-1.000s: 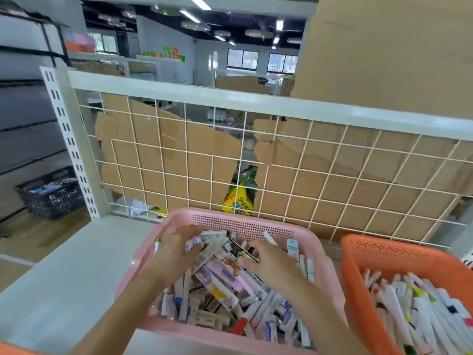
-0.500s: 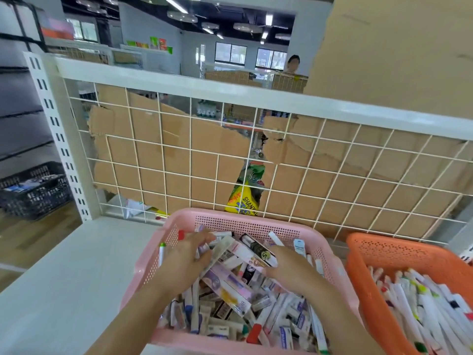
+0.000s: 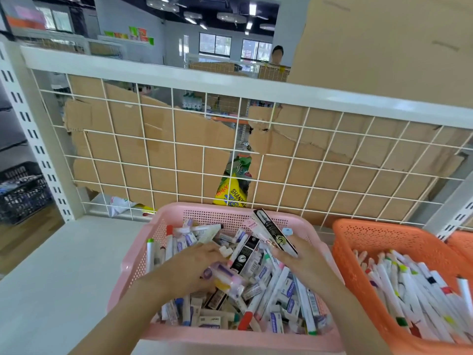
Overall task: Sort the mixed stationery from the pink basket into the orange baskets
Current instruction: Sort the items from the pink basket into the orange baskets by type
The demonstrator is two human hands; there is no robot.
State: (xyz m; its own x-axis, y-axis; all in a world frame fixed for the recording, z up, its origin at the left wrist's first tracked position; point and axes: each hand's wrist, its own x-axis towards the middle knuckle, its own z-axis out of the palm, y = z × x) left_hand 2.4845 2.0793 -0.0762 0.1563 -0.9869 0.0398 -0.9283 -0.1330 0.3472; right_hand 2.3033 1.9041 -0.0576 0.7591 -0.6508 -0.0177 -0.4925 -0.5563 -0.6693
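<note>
Both my hands are down in the pink basket (image 3: 143, 243), which sits on the white table (image 3: 64, 265), mid-frame and hard against the wire grid panel (image 3: 179, 149). It's piled with mixed stationery (image 3: 276, 298): markers, small boxes, erasers.

My left hand (image 3: 189, 267) has its fingers (image 3: 212, 249) curled round a pink-and-purple pack (image 3: 225, 275) lying on top of the pile. My right hand (image 3: 304, 265) has its fingers (image 3: 281, 254) pinching the near end of a long black box (image 3: 273, 231), which is tilted up with its far end over the back rim.

The orange basket (image 3: 358, 234) is just beside the pink one on the right, full of white markers (image 3: 414, 298). The edge of a second orange basket (image 3: 460, 242) shows behind it. Cardboard (image 3: 158, 139) stands behind the grid, and a black crate (image 3: 23, 190) is on the floor far left.
</note>
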